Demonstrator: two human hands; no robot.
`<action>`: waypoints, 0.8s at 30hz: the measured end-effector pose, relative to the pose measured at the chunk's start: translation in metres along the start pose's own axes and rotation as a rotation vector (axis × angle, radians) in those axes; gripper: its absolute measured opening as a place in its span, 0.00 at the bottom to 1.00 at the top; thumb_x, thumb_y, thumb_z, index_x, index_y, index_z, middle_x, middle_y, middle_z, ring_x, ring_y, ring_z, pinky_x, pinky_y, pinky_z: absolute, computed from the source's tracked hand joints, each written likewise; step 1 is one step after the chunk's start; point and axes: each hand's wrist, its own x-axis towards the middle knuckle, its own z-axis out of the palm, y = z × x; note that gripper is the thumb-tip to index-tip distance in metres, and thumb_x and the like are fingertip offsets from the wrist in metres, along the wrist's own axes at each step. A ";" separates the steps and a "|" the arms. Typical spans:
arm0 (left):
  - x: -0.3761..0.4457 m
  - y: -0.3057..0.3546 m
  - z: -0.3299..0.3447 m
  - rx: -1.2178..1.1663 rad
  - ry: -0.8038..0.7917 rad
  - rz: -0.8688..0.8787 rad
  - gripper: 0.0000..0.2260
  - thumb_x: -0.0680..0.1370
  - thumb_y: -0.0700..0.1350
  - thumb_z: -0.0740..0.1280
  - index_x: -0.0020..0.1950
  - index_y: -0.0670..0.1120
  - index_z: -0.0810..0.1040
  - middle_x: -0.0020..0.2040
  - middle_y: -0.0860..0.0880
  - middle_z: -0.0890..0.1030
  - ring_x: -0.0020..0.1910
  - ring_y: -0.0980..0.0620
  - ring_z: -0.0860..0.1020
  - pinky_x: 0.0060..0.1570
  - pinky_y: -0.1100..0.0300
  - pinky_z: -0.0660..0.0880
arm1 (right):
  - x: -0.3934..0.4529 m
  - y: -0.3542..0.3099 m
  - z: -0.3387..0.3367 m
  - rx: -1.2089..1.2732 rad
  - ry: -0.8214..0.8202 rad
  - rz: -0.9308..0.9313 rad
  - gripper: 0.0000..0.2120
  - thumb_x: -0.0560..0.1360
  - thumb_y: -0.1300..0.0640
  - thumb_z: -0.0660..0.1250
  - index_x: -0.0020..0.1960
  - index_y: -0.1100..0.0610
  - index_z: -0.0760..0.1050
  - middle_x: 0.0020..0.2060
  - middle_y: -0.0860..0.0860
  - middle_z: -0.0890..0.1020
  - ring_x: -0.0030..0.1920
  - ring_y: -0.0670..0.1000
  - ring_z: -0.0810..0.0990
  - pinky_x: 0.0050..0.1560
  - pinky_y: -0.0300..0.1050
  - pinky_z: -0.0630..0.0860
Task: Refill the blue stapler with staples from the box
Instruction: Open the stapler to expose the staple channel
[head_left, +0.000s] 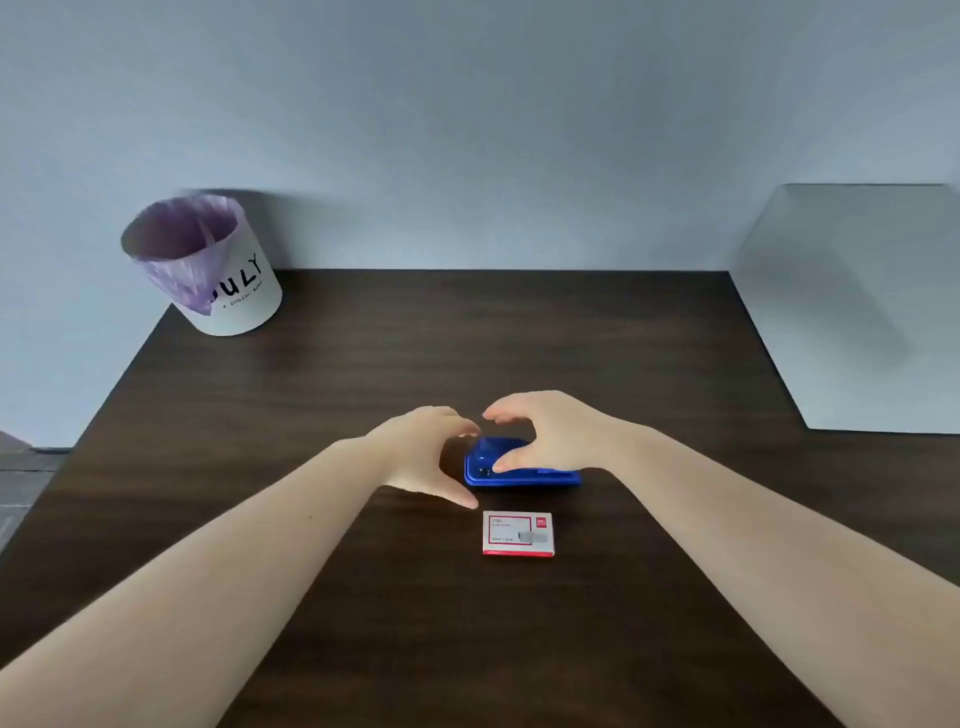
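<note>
A blue stapler (491, 470) lies flat on the dark wooden table (363, 374), near its middle. My right hand (550, 436) curves over the stapler's top, thumb touching its near side, fingers arched above without a closed grip. My left hand (423, 452) hovers just left of the stapler, fingers and thumb spread, holding nothing. A small red-and-white staple box (518, 533) sits shut on the table just in front of the stapler, apart from both hands. The right hand hides the stapler's far side.
A white bin (218, 275) with a purple liner stands at the table's far left corner. A pale grey panel (857, 312) leans at the right edge. A wall rises behind the table.
</note>
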 end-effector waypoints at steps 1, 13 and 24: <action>0.002 -0.001 0.006 -0.003 0.024 0.002 0.36 0.64 0.62 0.73 0.69 0.54 0.67 0.66 0.53 0.71 0.65 0.50 0.69 0.62 0.53 0.72 | 0.003 0.002 0.004 -0.020 0.008 -0.034 0.26 0.71 0.52 0.70 0.68 0.52 0.68 0.65 0.50 0.76 0.64 0.50 0.74 0.64 0.46 0.71; 0.028 -0.023 0.049 -0.303 0.327 0.080 0.13 0.68 0.53 0.74 0.50 0.55 0.80 0.53 0.55 0.73 0.51 0.56 0.72 0.50 0.65 0.69 | 0.030 0.024 0.048 -0.240 0.308 -0.302 0.11 0.73 0.53 0.68 0.54 0.54 0.77 0.47 0.49 0.80 0.47 0.49 0.76 0.49 0.43 0.73; 0.005 -0.008 0.084 -0.213 0.594 -0.009 0.12 0.70 0.53 0.71 0.52 0.55 0.77 0.52 0.53 0.73 0.52 0.50 0.75 0.62 0.48 0.71 | -0.020 0.015 0.049 -0.026 0.645 -0.337 0.10 0.73 0.55 0.68 0.54 0.57 0.76 0.45 0.49 0.79 0.45 0.49 0.76 0.43 0.36 0.71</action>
